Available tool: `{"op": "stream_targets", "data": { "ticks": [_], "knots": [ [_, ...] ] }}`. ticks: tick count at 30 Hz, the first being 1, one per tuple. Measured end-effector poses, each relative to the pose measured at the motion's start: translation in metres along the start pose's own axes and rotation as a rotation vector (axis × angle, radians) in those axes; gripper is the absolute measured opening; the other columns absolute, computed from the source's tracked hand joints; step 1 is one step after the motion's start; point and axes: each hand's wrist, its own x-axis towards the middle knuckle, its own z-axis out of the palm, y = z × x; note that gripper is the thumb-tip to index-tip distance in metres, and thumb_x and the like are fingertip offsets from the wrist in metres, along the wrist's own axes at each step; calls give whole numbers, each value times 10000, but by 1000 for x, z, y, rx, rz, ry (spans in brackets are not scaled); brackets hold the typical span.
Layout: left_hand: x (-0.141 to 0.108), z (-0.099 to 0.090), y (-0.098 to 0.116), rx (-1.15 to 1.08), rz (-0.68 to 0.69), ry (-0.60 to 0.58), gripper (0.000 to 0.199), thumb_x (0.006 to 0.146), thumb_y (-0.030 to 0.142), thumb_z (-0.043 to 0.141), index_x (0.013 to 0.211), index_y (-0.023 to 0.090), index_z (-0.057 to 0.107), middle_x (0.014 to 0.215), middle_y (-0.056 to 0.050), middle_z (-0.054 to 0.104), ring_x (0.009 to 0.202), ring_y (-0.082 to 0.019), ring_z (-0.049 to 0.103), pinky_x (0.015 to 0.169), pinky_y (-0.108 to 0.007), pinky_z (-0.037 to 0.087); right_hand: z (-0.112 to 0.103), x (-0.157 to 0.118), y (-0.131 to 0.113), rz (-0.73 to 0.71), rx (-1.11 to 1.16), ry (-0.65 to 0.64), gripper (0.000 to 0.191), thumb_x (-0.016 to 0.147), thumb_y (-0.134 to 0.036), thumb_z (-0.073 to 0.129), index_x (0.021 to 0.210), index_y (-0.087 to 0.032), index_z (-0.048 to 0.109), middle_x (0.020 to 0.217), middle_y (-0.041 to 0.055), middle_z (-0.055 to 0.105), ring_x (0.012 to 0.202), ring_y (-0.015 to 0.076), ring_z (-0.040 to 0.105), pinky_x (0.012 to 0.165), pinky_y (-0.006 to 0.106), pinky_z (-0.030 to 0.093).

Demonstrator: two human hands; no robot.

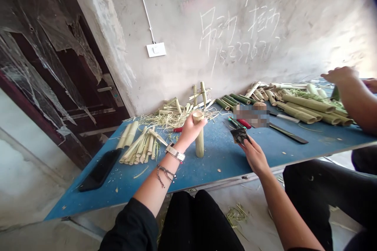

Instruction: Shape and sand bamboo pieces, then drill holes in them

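Observation:
My left hand is wrapped round the upper part of a pale bamboo tube, which stands upright on the blue table with its open end up. To the right, my right hand grips a small dark flat piece between thumb and fingers, just above the table and apart from the tube. Beyond my right hand lie a red-handled tool and some green-handled ones. Bamboo shavings are heaped behind my left hand.
A black phone and split bamboo pieces lie on the left. Whole bamboo tubes and a long dark blade are at the right. Another person's arm reaches over the far right; their dark-clad legs are below.

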Motion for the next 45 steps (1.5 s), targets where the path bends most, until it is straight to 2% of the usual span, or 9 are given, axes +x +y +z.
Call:
{"op": "stream_targets", "data": {
  "ticks": [3,10,16,20,26,31,34,40,45],
  "knots": [
    [0,-8,11,38,84,23,270,815,342,517,1009,157,482,932,-68,609,866,-155,589,769,-273,459,0,0,-1,6,-9,1,470,711,-474,610,1106,-221,587,1183,31,562,1145,260,461,999,445,343],
    [-23,-26,24,181,150,-100,299,829,352,497,1069,175,477,940,-67,615,852,-171,595,754,-295,465,-1,-2,-3,10,3,9,408,702,-437,627,1045,-218,609,1129,34,592,1110,253,492,997,454,343],
    [-47,-27,32,98,153,-170,408,808,277,534,1174,183,379,978,-71,625,929,-176,590,828,-321,453,1,-4,-5,10,-12,26,418,687,-449,636,1036,-221,613,1129,36,588,1121,255,483,1010,459,320],
    [-50,-18,8,100,116,-167,343,798,270,537,1109,173,432,973,-70,624,895,-168,595,814,-313,457,2,-5,-7,21,18,34,412,661,-425,657,1014,-218,615,1117,37,590,1117,247,484,1013,449,315],
    [-53,-7,-36,384,-151,-340,243,761,377,541,890,171,541,839,-43,619,745,-189,590,649,-306,460,1,-3,-7,2,-27,39,392,674,-413,621,1008,-208,609,1114,45,587,1103,249,491,978,457,353],
    [-63,-19,-28,331,-231,-268,416,826,468,412,1127,182,416,811,-41,599,602,-140,573,497,-236,416,-1,-2,-4,-30,-63,25,382,713,-413,585,1032,-205,600,1124,50,582,1080,241,510,963,452,373],
    [-75,-23,-31,513,-249,-232,400,794,395,485,1124,172,439,797,-63,597,514,-132,529,453,-246,392,-2,-3,-4,-49,-61,21,357,729,-404,578,1028,-211,605,1121,46,582,1089,239,503,974,456,359],
    [-94,-16,-47,982,-63,-188,214,726,195,572,928,126,573,929,-134,587,891,-273,547,736,-353,453,-2,-5,-4,-41,-10,46,315,724,-369,602,1003,-224,615,1103,25,584,1081,221,506,995,454,332],
    [-106,-30,-42,1085,-39,-129,453,633,273,699,1038,141,543,1036,-136,552,962,-287,518,765,-373,459,-1,-6,-6,-26,-8,36,318,719,-370,610,999,-219,615,1102,27,581,1091,223,497,998,449,330]
  ]
}}
